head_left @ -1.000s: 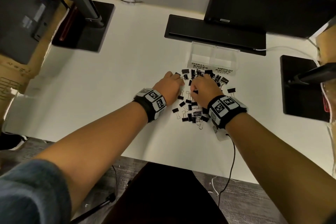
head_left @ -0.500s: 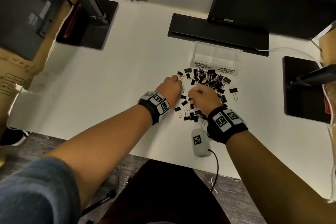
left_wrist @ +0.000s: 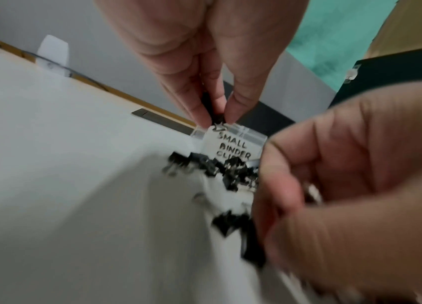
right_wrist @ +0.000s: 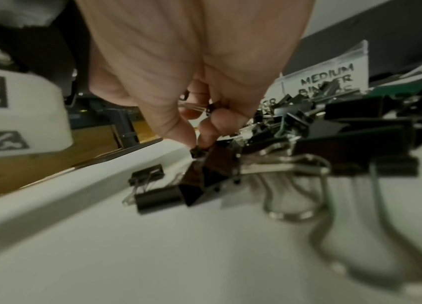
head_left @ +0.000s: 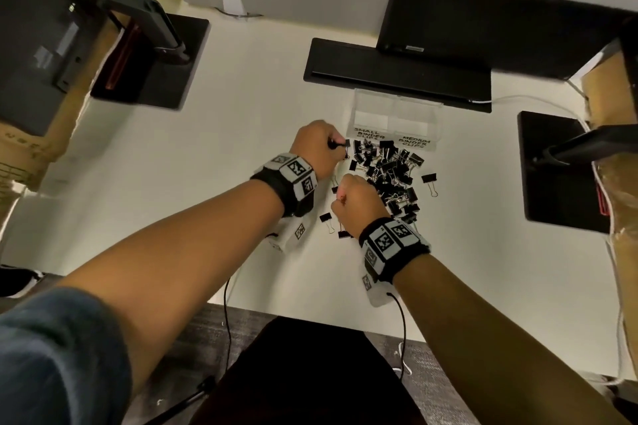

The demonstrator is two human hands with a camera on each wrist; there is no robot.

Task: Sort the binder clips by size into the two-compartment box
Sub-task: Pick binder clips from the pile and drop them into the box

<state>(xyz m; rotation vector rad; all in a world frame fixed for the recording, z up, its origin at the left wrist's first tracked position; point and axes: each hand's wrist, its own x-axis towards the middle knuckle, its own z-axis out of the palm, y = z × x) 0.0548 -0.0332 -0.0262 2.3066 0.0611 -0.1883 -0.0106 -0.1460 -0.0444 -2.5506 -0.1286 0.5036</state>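
So the big change: your left hand [head_left: 316, 152] has slid up off the near side of the pile and now sits right by the box [head_left: 397, 114], at the end labelled SMALL BINDER CLIPS. Your right hand [head_left: 357, 200] has pulled back toward you a bit and turned, so its wrist unit is tucked under the arm again instead of lying out on the table [head_left: 172, 183]. My read is that you've finished grabbing and you're about to make the first drop: both compartments look bare from the head view, so the sorting has barely started.

The pile [head_left: 390, 176] is in front of the box, touching its labelled front wall, with a few strays around it: one off to the right [head_left: 429, 179], a couple near your right wrist [head_left: 326, 217].

Poses now. Left forearm reaches forward across the table, hand knuckles-up, and the grip is a pinch: thumb and fingertip clamped on a small clip [left_wrist: 214, 115] hanging just in front of the SMALL label. From the wrist view I can't tell if it's over the rim yet.

Right hand is a loose fist at the near edge of the pile. The grip is fingertips pinching a small clip [right_wrist: 198, 152] that's low against the heap, and there's wire and something dark tucked up in the curled fingers too, probably another clip, though it's too blurry to be sure.
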